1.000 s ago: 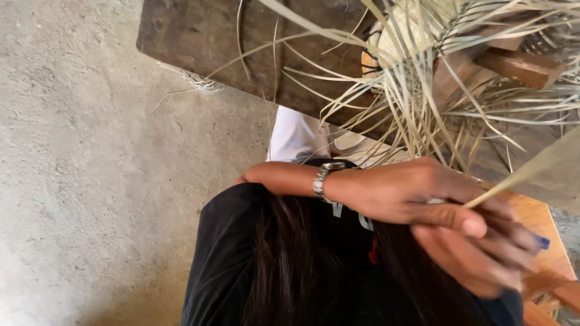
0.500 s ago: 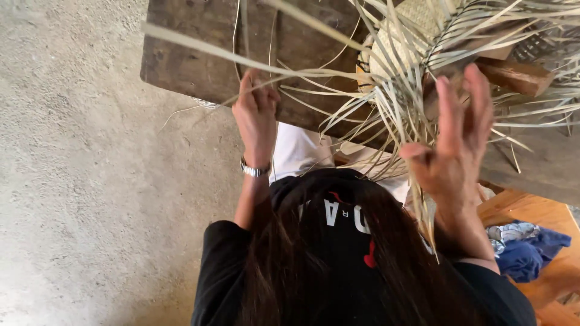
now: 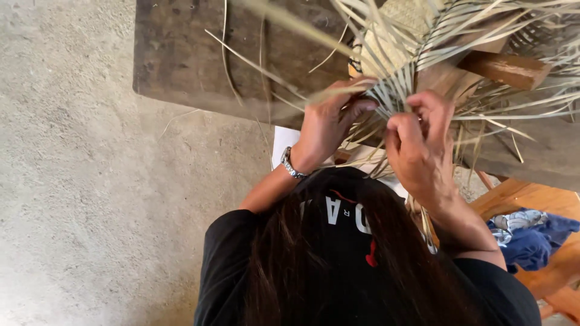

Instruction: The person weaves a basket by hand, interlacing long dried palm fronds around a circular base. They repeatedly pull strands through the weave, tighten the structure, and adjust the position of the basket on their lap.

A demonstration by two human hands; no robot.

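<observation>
— Both hands have come together since half a second back; they were spread wide and raised with open fingers, and now they meet at the same bunch of dry palm strips (image 3: pixel 393 96)

— What is each one doing?

— Left hand (image 3: pixel 329 124) is closed on the strips from the left side, fingers curled over them, thumb tucked beneath. Right hand (image 3: pixel 420 142) is just beside it, fingers bent and pinching the strips from the right. The two nearly touch, knuckle to knuckle

— Where do the strips sit?

— They fan out over the near edge of the dark wooden tabletop (image 3: pixel 193 54), toward its right half. Loose ends shoot up and left across the wood, others hang down past the edge between the wrists. A pale woven piece (image 3: pixel 399 24) lies behind the hands, further back on the tabletop, joined with the strips

— Anything else near?

— A brown wooden block (image 3: pixel 504 69) lies tilted to the right of the woven piece, strips crossing it. A metal watch (image 3: pixel 290 164) circles the left wrist. Below the tabletop's edge, at the right, a blue cloth (image 3: pixel 534 235) rests on an orange wooden stool (image 3: pixel 559 268). Grey concrete floor (image 3: pixel 78 181) fills the left side. The person's black shirt and long dark hair take up the bottom
</observation>
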